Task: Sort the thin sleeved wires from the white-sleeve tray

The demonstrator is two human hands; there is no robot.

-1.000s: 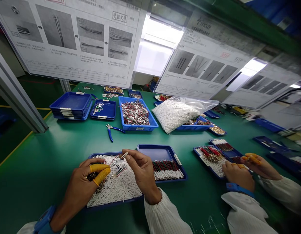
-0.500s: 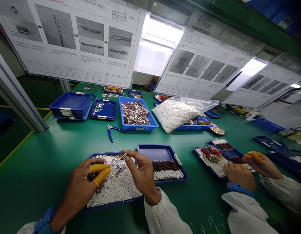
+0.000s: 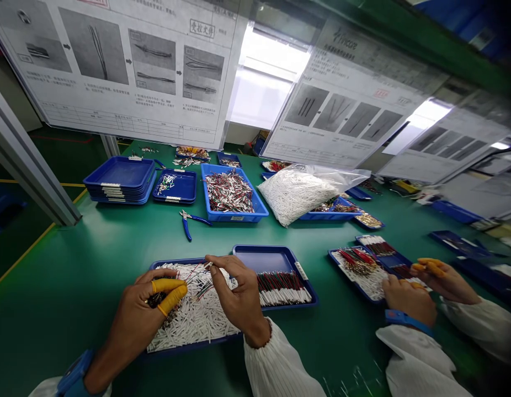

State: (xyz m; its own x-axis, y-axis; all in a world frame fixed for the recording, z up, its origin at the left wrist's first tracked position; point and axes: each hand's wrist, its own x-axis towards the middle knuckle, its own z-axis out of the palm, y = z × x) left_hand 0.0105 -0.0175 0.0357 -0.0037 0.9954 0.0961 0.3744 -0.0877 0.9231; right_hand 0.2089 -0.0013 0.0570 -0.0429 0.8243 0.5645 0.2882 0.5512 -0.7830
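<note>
My left hand (image 3: pixel 145 314), with yellow finger cots on thumb and forefinger, grips a bundle of thin wires (image 3: pixel 195 281) with metal terminals over a blue tray (image 3: pixel 189 347) full of white sleeves (image 3: pixel 201 320). My right hand (image 3: pixel 234 289) pinches a small white sleeve (image 3: pixel 208 265) at the tip of one wire. Just right of it stands a second blue tray (image 3: pixel 272 256) holding a row of finished red and green wires with white sleeves (image 3: pixel 282 286).
A co-worker's two hands (image 3: pixel 425 284) in white sleeves work over trays at the right. Blue pliers (image 3: pixel 189 220), a blue bin of wires (image 3: pixel 229 193), stacked blue trays (image 3: pixel 118 179) and a bag of white sleeves (image 3: pixel 301 190) lie farther back. Instruction sheets hang above.
My right hand has drawn slightly left and down, bringing the white sleeve closer to the wire tips. My left hand stays put. The co-worker's hands have shifted a little.
</note>
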